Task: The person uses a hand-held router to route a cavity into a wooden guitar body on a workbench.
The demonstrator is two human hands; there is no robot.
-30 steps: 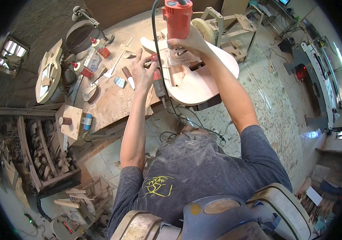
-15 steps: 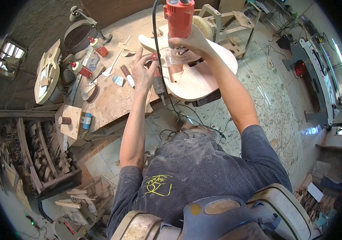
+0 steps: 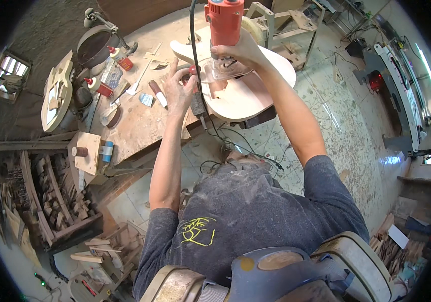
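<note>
My right hand [image 3: 236, 53] is wrapped round the lower part of a red handheld router [image 3: 224, 22]. The router stands upright, its clear base plate [image 3: 214, 74] over a pale wooden guitar body [image 3: 245, 103]. A routed cavity [image 3: 220, 89] shows partly beside the plate; the cutter itself is hidden. At the plate's left side, my left hand [image 3: 179, 91] has its thumb and fingers closed about a small red round knob [image 3: 192, 70]. A black power cord [image 3: 198, 55] hangs down in front of that knob.
The guitar body overhangs the edge of a dusty workbench [image 3: 135, 121]. Glue bottles [image 3: 120, 58], a wooden-handled blade [image 3: 158, 93] and a desk lamp [image 3: 105, 30] are at the left. Dark cables [image 3: 245, 143] loop below the bench edge. A wooden frame [image 3: 291, 30] stands behind.
The view has shifted slightly, moving the bench and guitar body a little left and up in the picture. Against the guitar body, the router sits slightly nearer to me. Both hands keep their grips.
</note>
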